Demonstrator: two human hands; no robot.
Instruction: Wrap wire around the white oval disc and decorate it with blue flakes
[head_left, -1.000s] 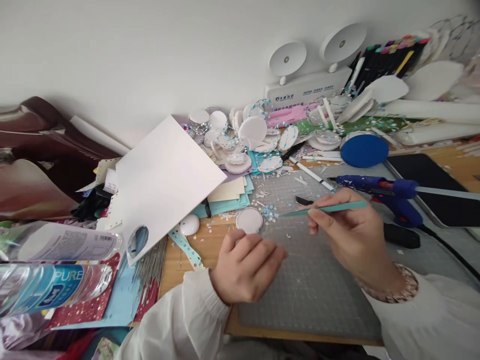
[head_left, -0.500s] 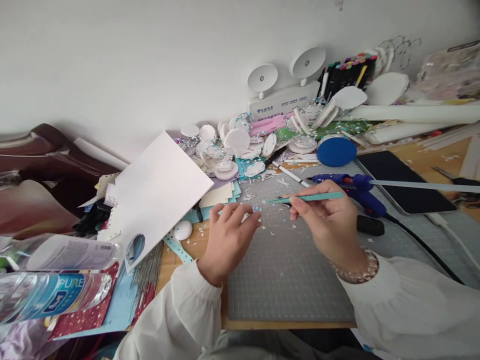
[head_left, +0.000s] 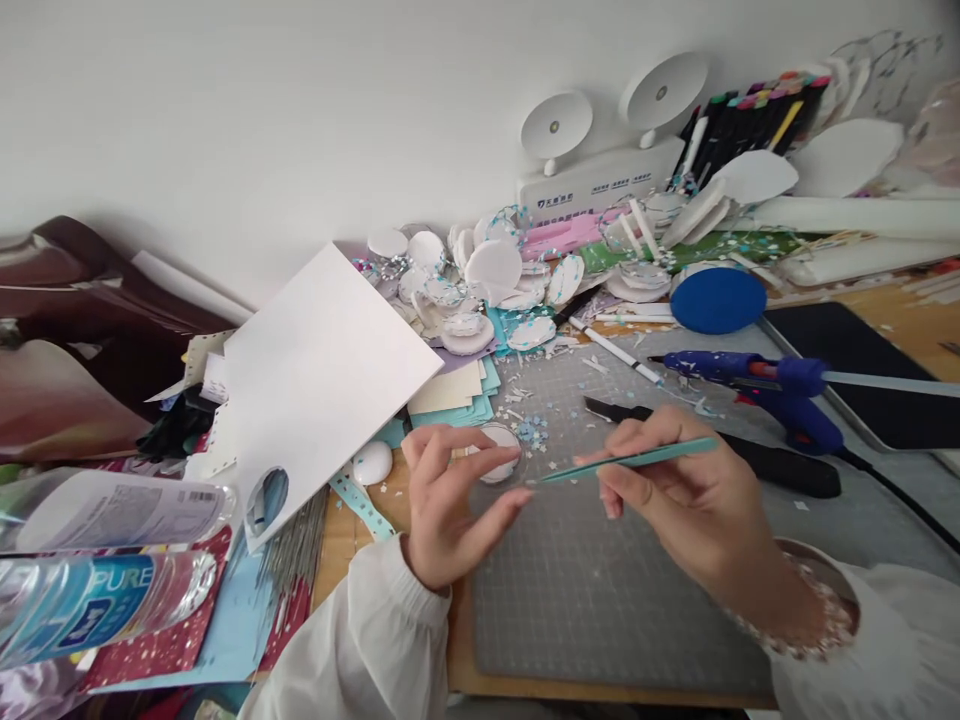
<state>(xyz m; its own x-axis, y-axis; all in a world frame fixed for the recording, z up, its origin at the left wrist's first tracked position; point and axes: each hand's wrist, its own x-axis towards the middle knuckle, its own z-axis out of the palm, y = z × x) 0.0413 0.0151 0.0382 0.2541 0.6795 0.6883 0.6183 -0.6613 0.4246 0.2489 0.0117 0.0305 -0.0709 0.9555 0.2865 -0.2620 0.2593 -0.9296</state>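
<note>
My right hand [head_left: 679, 495] grips a pair of teal tweezers [head_left: 645, 457], held nearly level with the tips pointing left. My left hand [head_left: 450, 495] has its thumb and index finger apart, with nothing visible between them. The tweezer tips are close to the left thumb; whether they pinch something tiny, I cannot tell. Just behind the left fingertips, a small white disc [head_left: 501, 462] lies partly hidden on the cutting mat [head_left: 585, 590]. Beside it is a little pile of blue and white star pieces [head_left: 533, 430]. A black craft knife [head_left: 780, 466] lies behind the right hand, which partly covers it.
A blue glue gun [head_left: 757, 372], a tablet [head_left: 847, 350] and a blue round lid [head_left: 718, 300] stand at the right. White discs with beaded wire [head_left: 493, 268] pile up along the wall. To the left are a white board [head_left: 322, 370] and water bottles [head_left: 105, 600].
My left thumb and index finger have spread apart, and the tweezer tips have come down toward the thumb. The white disc and more of the craft knife now show. The view has shifted.
</note>
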